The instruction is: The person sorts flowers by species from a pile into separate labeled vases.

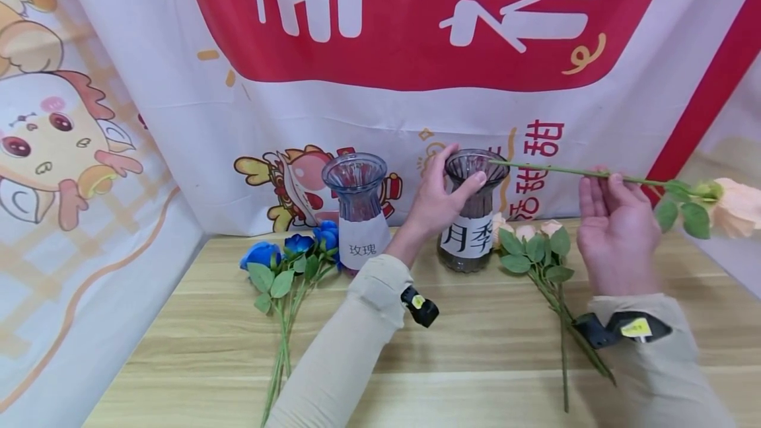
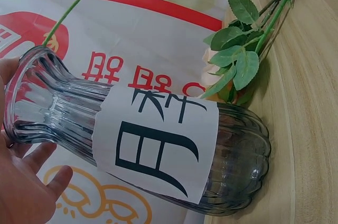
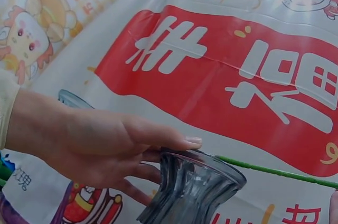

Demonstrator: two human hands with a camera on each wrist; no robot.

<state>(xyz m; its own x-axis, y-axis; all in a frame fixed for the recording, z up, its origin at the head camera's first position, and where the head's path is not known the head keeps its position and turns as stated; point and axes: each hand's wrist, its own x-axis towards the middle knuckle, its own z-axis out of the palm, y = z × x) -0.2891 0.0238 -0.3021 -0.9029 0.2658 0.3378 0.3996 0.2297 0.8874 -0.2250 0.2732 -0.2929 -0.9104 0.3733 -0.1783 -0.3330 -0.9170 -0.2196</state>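
My left hand (image 1: 436, 202) holds a ribbed grey glass vase (image 1: 479, 202) at its flared rim, thumb on the near side. The vase stands upright on the table and bears a white label (image 2: 158, 147) with large black characters. My right hand (image 1: 618, 240) pinches the green stem (image 1: 553, 169) of a peach rose (image 1: 734, 207) between thumb and fingers. That stem lies nearly level, its cut end at the vase's mouth, its bloom out to the right. In the right wrist view the stem (image 3: 274, 169) reaches the rim of the vase.
A bluish glass vase (image 1: 361, 207) with a smaller label stands to the left. Blue roses (image 1: 261, 255) lie beside it, stems toward me. More peach roses (image 1: 551, 228) with green leaves lie right of the grey vase. A printed cloth (image 1: 416, 111) hangs behind the wooden table (image 1: 475, 335).
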